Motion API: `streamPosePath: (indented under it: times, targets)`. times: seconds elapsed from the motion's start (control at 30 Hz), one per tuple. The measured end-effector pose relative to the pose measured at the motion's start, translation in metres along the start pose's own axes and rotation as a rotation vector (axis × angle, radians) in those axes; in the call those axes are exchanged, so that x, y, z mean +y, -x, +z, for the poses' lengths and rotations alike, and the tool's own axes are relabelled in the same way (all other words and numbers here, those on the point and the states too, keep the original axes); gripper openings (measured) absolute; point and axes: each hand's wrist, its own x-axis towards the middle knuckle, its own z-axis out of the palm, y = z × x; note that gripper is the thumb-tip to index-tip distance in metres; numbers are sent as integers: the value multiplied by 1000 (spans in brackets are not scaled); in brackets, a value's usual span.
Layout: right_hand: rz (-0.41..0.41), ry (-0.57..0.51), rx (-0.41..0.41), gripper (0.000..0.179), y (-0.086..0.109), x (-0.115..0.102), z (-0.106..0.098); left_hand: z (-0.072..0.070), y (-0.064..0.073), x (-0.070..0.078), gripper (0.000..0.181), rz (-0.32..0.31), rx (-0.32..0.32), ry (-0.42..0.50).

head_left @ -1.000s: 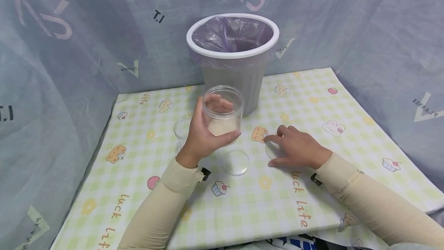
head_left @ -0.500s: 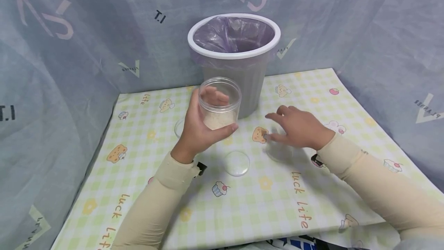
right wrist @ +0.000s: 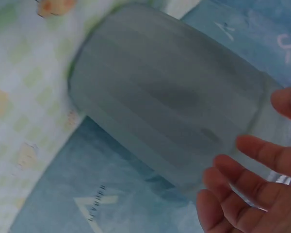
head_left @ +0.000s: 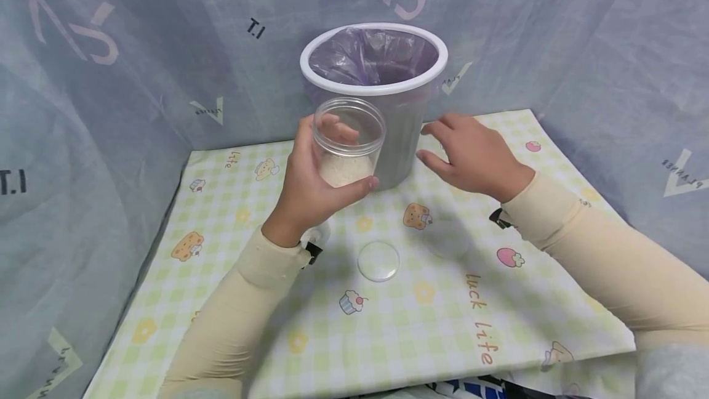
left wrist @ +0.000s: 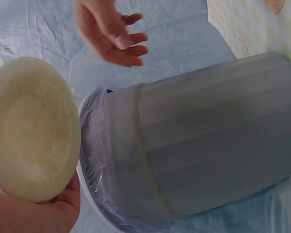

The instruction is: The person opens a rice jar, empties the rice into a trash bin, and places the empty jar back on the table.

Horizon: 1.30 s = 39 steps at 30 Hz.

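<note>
My left hand (head_left: 307, 186) grips a clear jar (head_left: 348, 168) around its side, raised in front of the bin. Pale, fine-looking contents fill its lower part, and its top is uncovered. In the left wrist view the jar's base (left wrist: 31, 128) faces the camera. My right hand (head_left: 473, 156) hovers at the right of the grey bin (head_left: 399, 146), fingers loosely bent and holding nothing. In the right wrist view those fingers (right wrist: 262, 184) are spread apart near the bin's side. A clear round lid (head_left: 378, 261) lies on the table below the jar.
The bin has a white rim (head_left: 373, 88) and a purple liner (head_left: 340, 57). A second clear disc (head_left: 448, 240) lies faintly visible right of the lid. Another clear item (head_left: 316, 234) is partly hidden by my left wrist. A checked cloth (head_left: 421, 325) covers the table; curtains (head_left: 138, 79) hang behind.
My left hand has lifted the jar upward toward the bin's rim. My right hand has left the clear disc on the table and risen to the bin's right side.
</note>
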Motion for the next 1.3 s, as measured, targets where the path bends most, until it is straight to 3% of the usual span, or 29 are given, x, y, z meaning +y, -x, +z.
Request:
streamPosePath:
  times: [0.37,0.7,0.93,1.2,1.3]
  targets:
    - [61,-57,102,37,-25,-3,-27,-11,-15,10,83,-65,50,-97]
    - [226,-154,128,50,-49,2,-45,-16,-31,26,86,-116,73,-173]
    - [336,-132,79,57,-66,11,-56,-18,-38,45,82,-130,89,-255]
    - [393,-106,-30,68,-90,19,-66,-27,-45,27,87,-120,104,-308]
    - [407,-86,-98,72,-102,20,-72,-29,-47,28,88,-135,104,-326]
